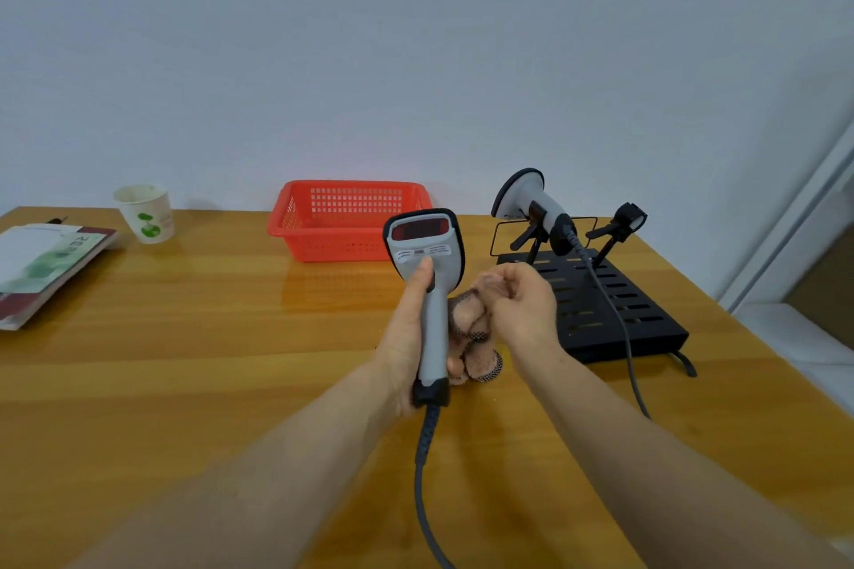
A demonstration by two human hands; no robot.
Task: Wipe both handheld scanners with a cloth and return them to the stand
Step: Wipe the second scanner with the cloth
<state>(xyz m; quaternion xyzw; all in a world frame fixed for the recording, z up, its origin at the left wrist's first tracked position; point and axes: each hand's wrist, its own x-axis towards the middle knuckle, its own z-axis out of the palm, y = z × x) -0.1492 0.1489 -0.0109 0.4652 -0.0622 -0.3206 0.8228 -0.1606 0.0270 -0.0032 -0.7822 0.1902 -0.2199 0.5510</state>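
Left hand gripped the grey handle of the first scanner, thumb laid up the back of the head. This scanner was held upright above the worktop, its red window facing the camera. Its grey cable hung from the black base of the handle and ran toward the bottom edge of the view.

Right hand was just beside the handle, fingers curled inward. The brownish cloth, bunched, with a dark mesh patch, sat between the two hands, behind the handle, its lower end at the worktop. Could not tell whether the right hand pinched the cloth or only touched it.

The second scanner rested in the left holder of the black slotted stand, head tilted up toward the wall. Its cable trailed across the stand base and off the front. The right holder stood just beside it.

Also on the worktop: red mesh basket behind the held scanner, paper cup with a green print at far left, and a stack of booklets near the left edge.
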